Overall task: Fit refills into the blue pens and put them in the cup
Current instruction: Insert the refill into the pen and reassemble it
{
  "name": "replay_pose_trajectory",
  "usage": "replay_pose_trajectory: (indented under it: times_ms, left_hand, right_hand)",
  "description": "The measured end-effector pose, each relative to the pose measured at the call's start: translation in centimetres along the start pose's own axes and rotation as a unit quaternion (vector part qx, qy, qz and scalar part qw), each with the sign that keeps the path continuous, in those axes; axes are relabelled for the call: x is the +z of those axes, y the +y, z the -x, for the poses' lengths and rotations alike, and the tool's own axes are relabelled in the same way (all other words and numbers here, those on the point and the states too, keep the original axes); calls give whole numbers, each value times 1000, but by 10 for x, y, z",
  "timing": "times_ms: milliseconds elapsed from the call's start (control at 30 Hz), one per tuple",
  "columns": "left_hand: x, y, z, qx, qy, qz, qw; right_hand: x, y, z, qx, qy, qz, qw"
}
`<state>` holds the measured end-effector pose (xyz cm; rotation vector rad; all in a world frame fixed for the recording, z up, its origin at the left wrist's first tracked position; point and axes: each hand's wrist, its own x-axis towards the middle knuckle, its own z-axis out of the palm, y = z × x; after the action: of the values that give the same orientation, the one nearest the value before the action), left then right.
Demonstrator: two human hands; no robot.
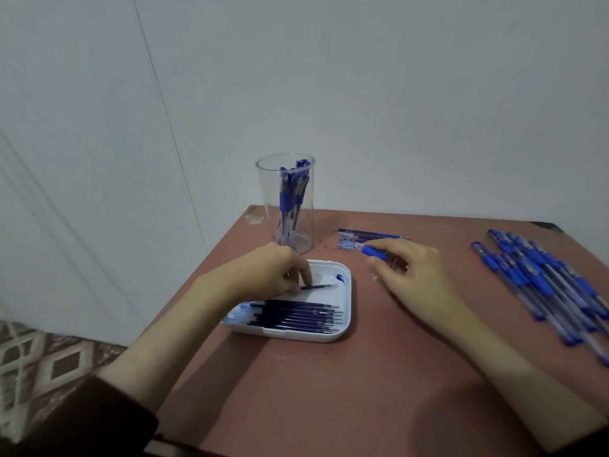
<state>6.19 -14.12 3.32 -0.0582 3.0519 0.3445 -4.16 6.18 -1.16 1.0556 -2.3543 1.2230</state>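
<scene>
The left grip (pixel 273 275) pinches a thin dark-blue refill (pixel 318 286) over the white plastic tray (pixel 346 313); the right grip (pixel 412 272) clasps a blue pen (pixel 372 250).

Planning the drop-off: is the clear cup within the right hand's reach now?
Likely yes: the clear cup stands open-topped behind the white tray, and only loose refills lie flat between it and the right hand, which grips a blue pen.

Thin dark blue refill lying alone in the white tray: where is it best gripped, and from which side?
By its left, rear end, from above, with a fingertip pinch. The thin dark blue refill lies flat in the white plastic tray, apart from the row of refills, tip pointing right. The left hand pinches there.
</scene>
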Motion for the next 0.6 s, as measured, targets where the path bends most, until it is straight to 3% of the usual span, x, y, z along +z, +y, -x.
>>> replay_pose_trajectory:
  times_ms: [100, 200, 267, 367, 500, 600]
  left_hand:
    - [-11, 5, 0, 14, 48, 29, 998]
    - [-28, 19, 1, 34, 99, 232, 967]
    - [-31, 36, -6, 70, 130, 417, 897]
    - [-22, 62, -31, 84, 198, 623, 752]
    - [-4, 86, -64, 53, 285, 749, 596]
    - [6, 96, -79, 42, 334, 781, 526]
  right_hand:
    - [-3, 1, -2, 2, 18, 4, 1000]
    - [-6, 4, -4, 18, 26, 2, 999]
    - [-8, 7, -6, 32, 39, 13, 999]
    - [-16, 12, -9, 66, 56, 20, 996]
    - [-26, 22, -13, 119, 78, 33, 989]
    - [-29, 25, -15, 129, 81, 36, 988]
